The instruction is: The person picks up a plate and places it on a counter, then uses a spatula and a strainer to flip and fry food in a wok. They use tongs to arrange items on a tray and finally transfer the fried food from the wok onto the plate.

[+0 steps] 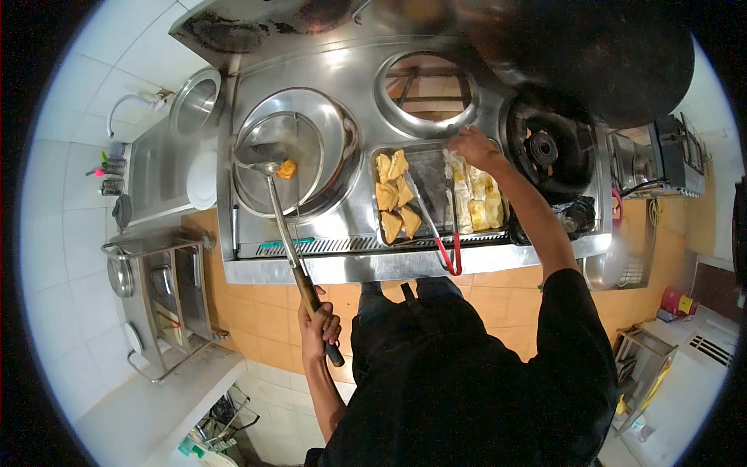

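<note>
My left hand (320, 327) is wrapped around the dark grip of a long-handled wok spatula (282, 222). Its head rests over a round wire strainer (313, 140) in a large metal bowl, beside one orange-brown fried piece (287, 169). My right hand (473, 148) reaches to the far edge of a metal tray (421, 159), fingers bent together at the pale, yellowish folded pieces (484, 204); what they pinch is hidden. Golden triangular pieces (398, 194) lie on the tray's left side. Red-handled tongs (445, 257) lie in between, handles past the near rim.
An open round burner hole (429, 87) is behind the tray. At right are a blackened burner (541, 149), a big dark wok (591, 58) and a black plastic bag (572, 218). A white plate (202, 180) stands on the left counter, near a wheeled metal cart (167, 284).
</note>
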Demonstrator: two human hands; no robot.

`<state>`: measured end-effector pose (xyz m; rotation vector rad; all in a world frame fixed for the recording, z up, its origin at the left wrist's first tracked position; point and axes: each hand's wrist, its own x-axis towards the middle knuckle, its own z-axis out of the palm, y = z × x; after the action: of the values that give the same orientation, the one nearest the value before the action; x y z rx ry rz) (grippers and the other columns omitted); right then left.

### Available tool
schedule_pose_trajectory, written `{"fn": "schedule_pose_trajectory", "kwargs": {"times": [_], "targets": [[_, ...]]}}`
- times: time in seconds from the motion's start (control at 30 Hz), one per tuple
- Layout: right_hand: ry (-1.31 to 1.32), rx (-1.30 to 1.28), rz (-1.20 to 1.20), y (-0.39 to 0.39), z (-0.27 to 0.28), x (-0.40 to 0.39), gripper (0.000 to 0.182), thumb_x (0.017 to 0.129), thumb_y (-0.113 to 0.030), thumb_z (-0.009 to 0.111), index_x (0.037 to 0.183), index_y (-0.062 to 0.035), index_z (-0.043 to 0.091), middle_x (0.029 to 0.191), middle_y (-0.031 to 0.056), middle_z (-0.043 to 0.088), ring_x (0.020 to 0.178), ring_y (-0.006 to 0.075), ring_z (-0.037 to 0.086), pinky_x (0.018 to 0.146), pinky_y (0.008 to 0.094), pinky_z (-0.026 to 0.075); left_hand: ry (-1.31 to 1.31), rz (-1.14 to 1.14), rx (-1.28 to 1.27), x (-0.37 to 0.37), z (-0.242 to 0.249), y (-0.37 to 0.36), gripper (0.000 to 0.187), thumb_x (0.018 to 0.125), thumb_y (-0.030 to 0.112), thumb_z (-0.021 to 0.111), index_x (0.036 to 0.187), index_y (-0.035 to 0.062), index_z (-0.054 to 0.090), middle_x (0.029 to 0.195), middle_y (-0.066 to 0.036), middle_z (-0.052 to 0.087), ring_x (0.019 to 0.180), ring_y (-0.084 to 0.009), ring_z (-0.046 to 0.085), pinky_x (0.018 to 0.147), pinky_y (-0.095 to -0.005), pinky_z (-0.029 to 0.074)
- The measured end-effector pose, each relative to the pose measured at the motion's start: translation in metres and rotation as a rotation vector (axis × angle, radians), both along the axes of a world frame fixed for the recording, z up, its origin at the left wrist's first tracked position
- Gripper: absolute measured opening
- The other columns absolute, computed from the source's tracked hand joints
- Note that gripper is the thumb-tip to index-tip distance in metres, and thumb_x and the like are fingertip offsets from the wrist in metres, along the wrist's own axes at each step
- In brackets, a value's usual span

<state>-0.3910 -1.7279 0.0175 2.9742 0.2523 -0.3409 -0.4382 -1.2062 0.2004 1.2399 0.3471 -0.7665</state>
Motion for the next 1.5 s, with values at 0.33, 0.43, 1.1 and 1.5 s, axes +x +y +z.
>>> {"fn": "schedule_pose_trajectory", "kwargs": {"times": [0.33, 0.43, 1.1, 1.5], "targets": [[-0.021, 0.016, 0.041, -0.003, -0.001, 0.004, 0.014, 0.09, -0.017, 0.054, 0.101, -0.0201, 0.063, 0.116, -0.0002, 0.058, 0.119, 0.0234, 0.049, 0.103, 0.0429, 0.038, -0.007, 0.001, 0.018, -0.007, 0.003, -0.002, 0.024, 0.092, 0.006, 0.053, 0.114, 0.0097, 0.045, 0.056, 0.006, 0.03, 0.038, -0.003, 0.026, 0.033, -0.0197, 0.025], [-0.02, 0.046, 0.005, -0.004, 0.002, 0.003, 0.015, 0.088, -0.015, 0.059, 0.103, -0.0189, 0.063, 0.119, 0.0002, 0.058, 0.12, 0.0235, 0.049, 0.104, 0.0437, 0.039, -0.009, 0.003, 0.038, -0.007, 0.001, -0.002, 0.024, 0.091, 0.007, 0.053, 0.114, 0.0096, 0.046, 0.056, 0.006, 0.03, 0.038, -0.003, 0.026, 0.033, -0.0198, 0.025], [-0.059, 0.15, -0.051, 0.015, 0.053, -0.033, 0.018, 0.085, -0.019, 0.066, 0.102, -0.0141, 0.065, 0.112, 0.0035, 0.064, 0.118, 0.0259, 0.052, 0.102, 0.0459, 0.039, -0.026, -0.031, 0.004, -0.005, 0.0, -0.003, 0.023, 0.09, 0.006, 0.051, 0.113, 0.0097, 0.047, 0.058, 0.005, 0.032, 0.038, -0.0031, 0.028, 0.032, -0.0201, 0.026], [-0.147, 0.152, -0.016, 0.015, 0.063, -0.038, 0.017, 0.086, -0.019, 0.064, 0.103, -0.0141, 0.063, 0.112, 0.0031, 0.063, 0.113, 0.0261, 0.052, 0.099, 0.0446, 0.04, -0.026, -0.049, -0.06, 0.002, 0.003, -0.004, 0.022, 0.091, 0.007, 0.054, 0.112, 0.0094, 0.047, 0.058, 0.005, 0.032, 0.038, -0.0031, 0.028, 0.033, -0.0203, 0.026]]}}
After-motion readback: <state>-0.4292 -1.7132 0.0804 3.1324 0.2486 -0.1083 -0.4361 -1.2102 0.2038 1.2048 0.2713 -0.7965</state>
